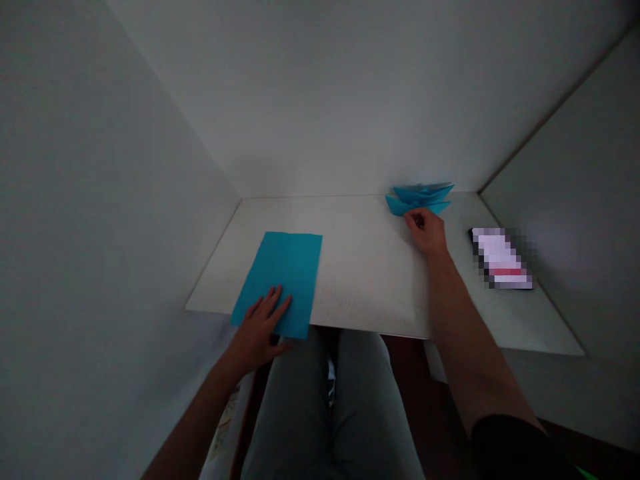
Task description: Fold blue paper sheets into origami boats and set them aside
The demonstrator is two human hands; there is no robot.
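A flat sheet of blue paper [293, 267] lies on the left part of the white table, its near edge reaching past the table's front edge. My left hand [260, 327] rests on the sheet's near left part, fingers spread and holding nothing. At the back right, against the wall, folded blue paper boats [423, 194] stand close together, one in front of another. My right hand [426, 230] is at the nearest paper boat [397, 206], its fingers curled in and pinched at the boat's lower front edge. The hand covers part of that boat.
A phone [500, 257] with a lit, blurred screen lies on the right of the white table [370, 280]. Walls close in the table at the back, left and right. My legs [345, 400] are below its front edge.
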